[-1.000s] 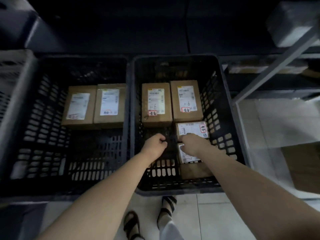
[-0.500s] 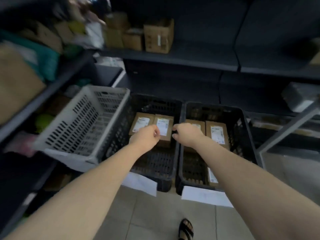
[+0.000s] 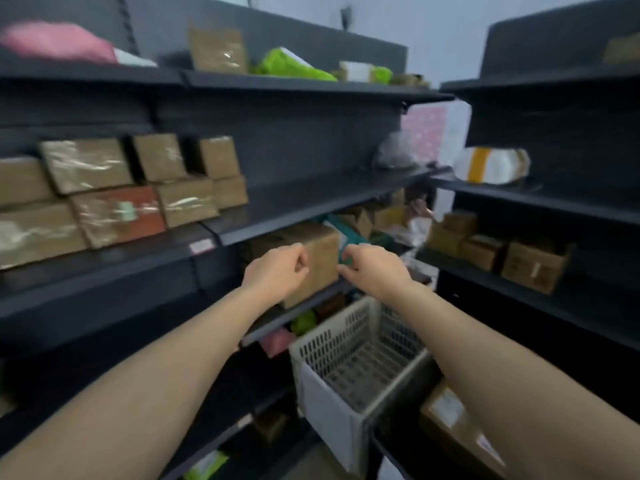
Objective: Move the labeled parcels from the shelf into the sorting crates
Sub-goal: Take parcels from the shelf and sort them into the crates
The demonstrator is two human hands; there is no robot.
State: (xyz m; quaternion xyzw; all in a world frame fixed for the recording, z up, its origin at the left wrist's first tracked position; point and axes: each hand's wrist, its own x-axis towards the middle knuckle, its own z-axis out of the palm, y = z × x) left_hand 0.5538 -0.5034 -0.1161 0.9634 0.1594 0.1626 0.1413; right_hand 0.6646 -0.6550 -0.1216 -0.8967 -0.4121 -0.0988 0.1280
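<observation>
A brown cardboard parcel (image 3: 320,258) stands at the front of a dark shelf board (image 3: 304,308) at chest height. My left hand (image 3: 277,271) is in front of the parcel's face with its fingers curled and nothing in it. My right hand (image 3: 374,268) is at the parcel's right edge, fingers loosely apart, thumb tip by the lower right corner; blur hides whether it touches. A green parcel (image 3: 349,237) lies just behind that hand. Below stands a white slotted crate (image 3: 332,341), and a black crate (image 3: 391,445) at the lower right holds a labeled parcel (image 3: 450,410).
Several taped brown boxes (image 3: 104,188) are stacked on the shelf above at the left. The top shelf carries a pink bag (image 3: 59,41) and green bags (image 3: 291,64). A second dark rack (image 3: 554,199) at the right carries more boxes (image 3: 533,265).
The view has swung up from the black crates on the floor to the shelves. Both hands have risen from the crates to the brown parcel on the shelf.
</observation>
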